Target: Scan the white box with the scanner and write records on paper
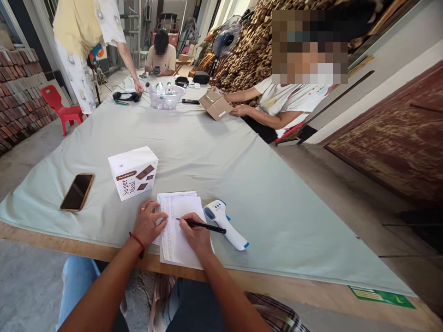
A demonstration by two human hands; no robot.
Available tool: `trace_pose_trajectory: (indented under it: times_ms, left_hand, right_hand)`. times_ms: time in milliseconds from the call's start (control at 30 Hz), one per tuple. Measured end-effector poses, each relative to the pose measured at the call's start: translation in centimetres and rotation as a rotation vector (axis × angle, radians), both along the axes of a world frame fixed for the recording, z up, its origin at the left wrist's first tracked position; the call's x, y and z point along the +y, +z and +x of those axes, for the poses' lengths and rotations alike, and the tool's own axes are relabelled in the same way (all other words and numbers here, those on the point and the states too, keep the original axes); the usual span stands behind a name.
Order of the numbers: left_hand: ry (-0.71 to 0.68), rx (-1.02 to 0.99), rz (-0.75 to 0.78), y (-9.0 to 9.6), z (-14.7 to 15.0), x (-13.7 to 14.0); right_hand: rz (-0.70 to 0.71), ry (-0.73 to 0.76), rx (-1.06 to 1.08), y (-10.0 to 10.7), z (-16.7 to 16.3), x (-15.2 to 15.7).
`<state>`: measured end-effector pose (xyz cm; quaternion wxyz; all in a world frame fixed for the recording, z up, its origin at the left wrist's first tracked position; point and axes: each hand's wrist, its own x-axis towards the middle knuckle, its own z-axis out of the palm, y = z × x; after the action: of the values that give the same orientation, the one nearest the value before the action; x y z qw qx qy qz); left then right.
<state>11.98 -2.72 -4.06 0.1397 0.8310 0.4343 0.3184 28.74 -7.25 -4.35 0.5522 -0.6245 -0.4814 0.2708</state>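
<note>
- I am seeing a phone (76,192) lying flat on the desk (242,184), well to the left of my hands, next to a white Super Meal box (133,172) standing just beyond my left hand
- My left hand (148,223) is resting flat on the notebook (178,228), fingers spread on its left edge and grasping nothing, pinning the paper down
- The notebook is lying between my two hands at the near edge of the desk, its long axis running away from me, slightly tilted
- My right hand (196,232) is gripping a black pen (200,225), the tip touching the page toward the left and the barrel pointing right, so this hand is the nearer one to the written lines
- A white and blue thermometer gun (225,223) is lying just right of the notebook, beside the right hand, apart from it
</note>
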Motion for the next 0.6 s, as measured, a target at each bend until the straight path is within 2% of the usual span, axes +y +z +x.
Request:
trace_pose_trajectory:
  times_ms: [600]
  left_hand:
    - [0.000,-0.009,-0.009,0.08,0.11,-0.16]
  right_hand:
    - [-0.014,0.056,-0.037,-0.27,-0.03,0.07]
